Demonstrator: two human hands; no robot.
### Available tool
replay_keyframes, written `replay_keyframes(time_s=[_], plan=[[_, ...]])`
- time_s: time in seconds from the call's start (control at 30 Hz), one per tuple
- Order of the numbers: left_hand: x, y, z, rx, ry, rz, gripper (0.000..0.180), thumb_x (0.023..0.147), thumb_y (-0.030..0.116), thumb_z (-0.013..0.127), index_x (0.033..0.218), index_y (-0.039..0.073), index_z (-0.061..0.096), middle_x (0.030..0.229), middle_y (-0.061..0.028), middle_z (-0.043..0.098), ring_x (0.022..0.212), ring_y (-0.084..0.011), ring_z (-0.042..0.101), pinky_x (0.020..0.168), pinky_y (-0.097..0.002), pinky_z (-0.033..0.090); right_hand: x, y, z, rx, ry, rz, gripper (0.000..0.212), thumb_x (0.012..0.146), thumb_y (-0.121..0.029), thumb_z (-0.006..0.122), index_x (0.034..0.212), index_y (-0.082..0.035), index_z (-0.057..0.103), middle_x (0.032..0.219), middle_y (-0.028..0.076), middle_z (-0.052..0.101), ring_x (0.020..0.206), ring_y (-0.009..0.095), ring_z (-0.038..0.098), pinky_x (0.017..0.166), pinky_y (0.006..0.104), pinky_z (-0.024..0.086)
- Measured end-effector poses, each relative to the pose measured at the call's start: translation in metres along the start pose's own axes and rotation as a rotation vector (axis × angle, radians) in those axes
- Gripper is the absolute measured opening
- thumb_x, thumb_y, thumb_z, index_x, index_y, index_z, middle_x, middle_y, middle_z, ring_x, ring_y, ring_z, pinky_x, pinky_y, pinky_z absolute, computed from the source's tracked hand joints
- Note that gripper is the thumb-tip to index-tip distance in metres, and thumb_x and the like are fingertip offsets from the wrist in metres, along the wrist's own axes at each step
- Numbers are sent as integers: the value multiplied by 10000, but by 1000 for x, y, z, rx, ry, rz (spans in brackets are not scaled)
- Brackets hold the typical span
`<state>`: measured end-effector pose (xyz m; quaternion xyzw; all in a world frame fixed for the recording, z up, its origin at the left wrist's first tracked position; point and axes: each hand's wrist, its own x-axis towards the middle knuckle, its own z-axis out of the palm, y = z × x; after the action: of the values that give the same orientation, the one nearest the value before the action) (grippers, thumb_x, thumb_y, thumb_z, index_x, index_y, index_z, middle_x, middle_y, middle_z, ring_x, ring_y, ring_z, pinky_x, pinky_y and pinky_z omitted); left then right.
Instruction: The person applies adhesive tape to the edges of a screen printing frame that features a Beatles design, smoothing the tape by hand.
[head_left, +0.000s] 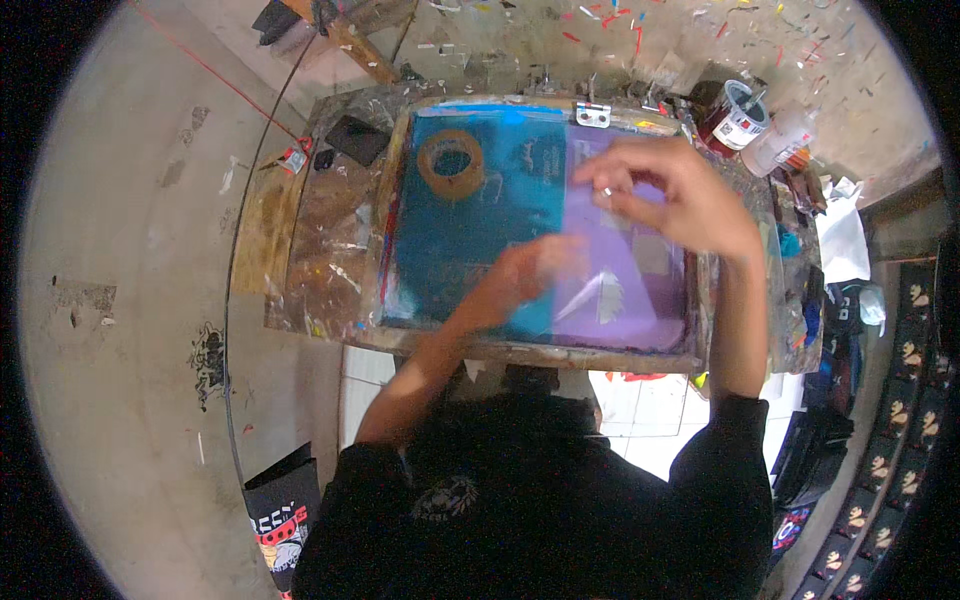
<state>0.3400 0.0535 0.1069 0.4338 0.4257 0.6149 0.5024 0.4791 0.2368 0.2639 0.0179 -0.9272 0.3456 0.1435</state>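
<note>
A wood-edged printing screen [698, 340] lies on the worktable, its mesh teal [470, 225] on the left and purple [610, 320] on the right. On the teal part, near the far left corner, rests a roll of tan tape [425, 165]. My left hand [530, 272] is over the middle of the screen, its fingers smeared by motion. Above the purple part, my right hand [680, 195] is raised with bent fingers drawn together. A small pale spot shows at those fingers, too small to name. Pale shapes [608, 297] show in the purple area.
A metal hinge clamp [592, 115] sits at the screen's far edge. At the back right stand a paint can [735, 125] and a clear bottle [778, 145]. A dark flat piece [357, 140] lies left of the screen. White paper [843, 235] hangs at the right.
</note>
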Motion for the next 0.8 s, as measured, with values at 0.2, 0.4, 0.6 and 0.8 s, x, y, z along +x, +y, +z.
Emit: replay_keyframes(time_s=[0.2,0.4,0.6,0.8], plan=[[-37,-18,16,-14,262,-468,263,870,58,665,1103,-13,567,952,-117,685,877,-187,675,760,-299,549,33,124,50,269,-93,82,182,853,-184,664,962,-42,693,833,43,689,763,121,620,702,288,507],[-44,-33,14,83,337,-520,208,840,51,694,959,-4,532,880,-145,684,735,-193,681,605,-301,544,37,191,99,497,-181,246,226,800,-295,761,881,-93,699,698,-23,612,627,81,534,560,242,425],[-42,-36,18,142,380,-616,315,810,63,722,1009,-22,493,792,-157,670,684,-182,672,551,-301,542,29,240,114,715,-275,274,244,863,-45,651,1106,-34,671,938,30,700,824,100,636,716,250,510],[-43,-43,20,241,400,-585,295,828,84,708,995,-40,498,775,-159,672,650,-189,676,556,-306,551,35,217,112,346,-210,328,179,806,-62,716,983,-37,718,846,25,712,778,97,633,716,267,512]])
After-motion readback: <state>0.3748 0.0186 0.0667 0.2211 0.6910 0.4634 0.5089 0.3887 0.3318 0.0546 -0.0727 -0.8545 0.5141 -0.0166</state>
